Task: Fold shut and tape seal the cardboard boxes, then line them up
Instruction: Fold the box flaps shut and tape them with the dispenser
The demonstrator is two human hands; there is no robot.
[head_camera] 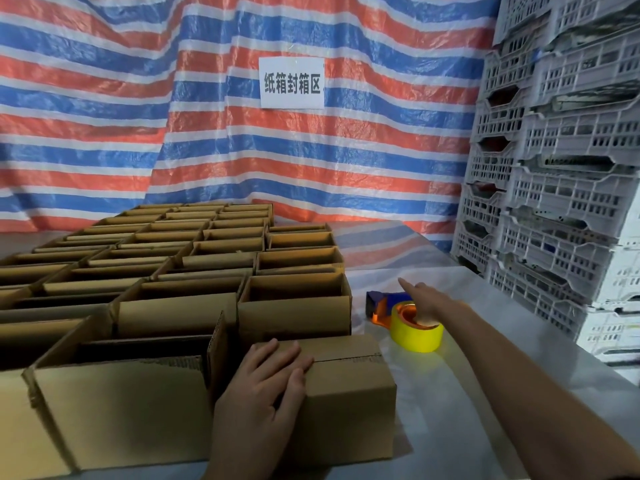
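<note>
A small cardboard box [349, 393] with its top flaps folded shut sits at the front, its centre seam bare. My left hand [266, 382] lies flat on its top, pressing the flaps down. My right hand [424, 299] reaches out over the tape dispenser [382, 304], fingers apart, just above the yellow tape roll [417, 336] without holding it. To the left and behind stand several rows of open cardboard boxes [180, 271] with flaps up.
The boxes stand on a white table [467, 393]. Stacked grey plastic crates [561, 188] rise along the right side. A striped red, white and blue tarp [207, 116] with a white paper sign [292, 83] hangs behind.
</note>
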